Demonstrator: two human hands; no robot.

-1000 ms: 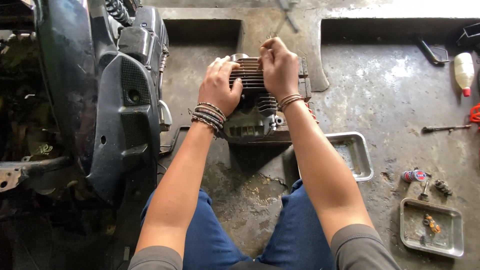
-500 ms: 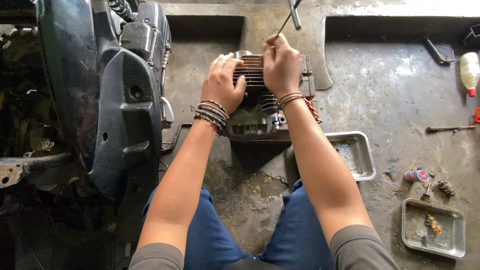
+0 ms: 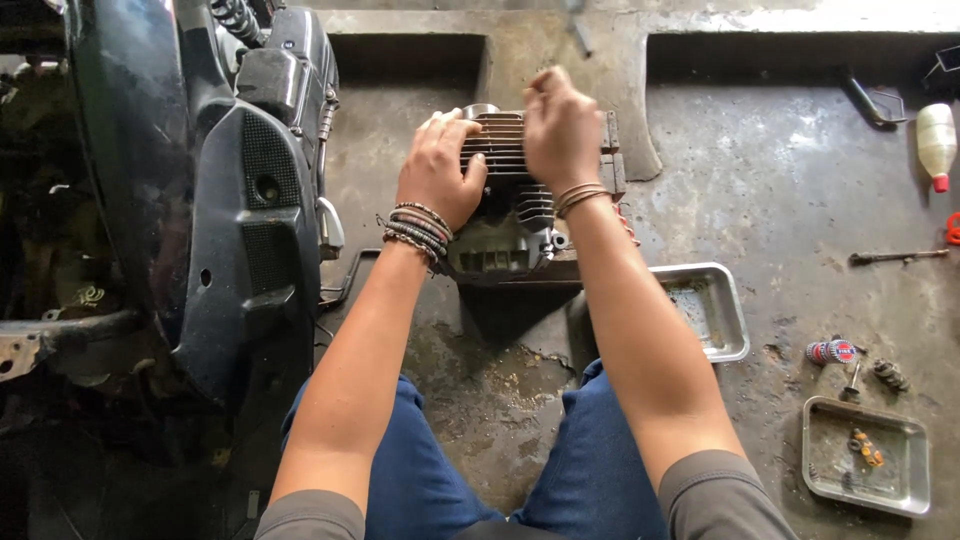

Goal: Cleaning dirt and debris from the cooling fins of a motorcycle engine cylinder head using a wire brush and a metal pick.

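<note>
The left hand [image 3: 438, 170] grasps the left side of the finned engine [image 3: 510, 200], which stands on the concrete floor [image 3: 780, 190] beside the black scooter [image 3: 230, 180]. The right hand [image 3: 560, 130] is clenched on its top; what it pinches I cannot tell

We see motorcycle repair workshop: stained concrete floor [image 3: 800, 200], stripped scooter [image 3: 200, 200] left, finned engine [image 3: 510, 200], metal parts trays [image 3: 865, 455] right.
</note>
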